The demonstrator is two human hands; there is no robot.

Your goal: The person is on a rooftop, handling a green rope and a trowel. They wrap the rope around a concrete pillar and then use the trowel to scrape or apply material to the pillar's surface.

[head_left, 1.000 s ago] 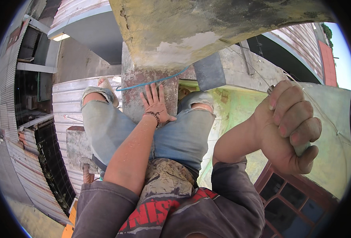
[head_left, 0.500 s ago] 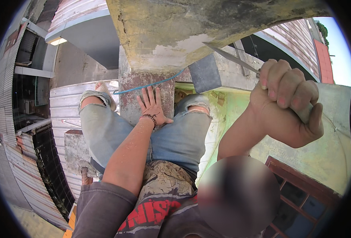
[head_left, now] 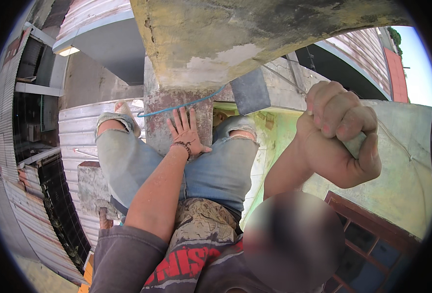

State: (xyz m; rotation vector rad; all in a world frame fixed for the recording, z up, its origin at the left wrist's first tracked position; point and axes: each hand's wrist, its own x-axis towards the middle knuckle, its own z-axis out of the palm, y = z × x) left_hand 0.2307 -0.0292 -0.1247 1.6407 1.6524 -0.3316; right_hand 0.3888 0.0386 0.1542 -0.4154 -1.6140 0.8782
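Note:
My right hand (head_left: 343,129) is closed in a fist around the handle of a knife (head_left: 284,78), raised on the right side. The long, thin blade points up and left, seen nearly edge-on, its tip at the lower edge of a weathered concrete beam (head_left: 191,34). A pale bare patch (head_left: 226,56) shows on that beam next to the tip. Most of the handle is hidden by my fingers. My left hand (head_left: 189,134) lies flat with fingers spread on a worn reddish-grey concrete ledge (head_left: 160,129) between my thighs. A dark bracelet circles that wrist.
A blue cord (head_left: 182,106) crosses the ledge just beyond my left fingertips. A dark grey slab (head_left: 251,90) is beside the beam. Corrugated metal roofing (head_left: 77,127) lies below on the left; a pale green wall (head_left: 396,176) and a brown-framed window (head_left: 367,244) are on the right.
My right hand has moved left and slightly down. The knife's blade has turned from showing its flat to nearly edge-on. My left hand stays planted on the ledge.

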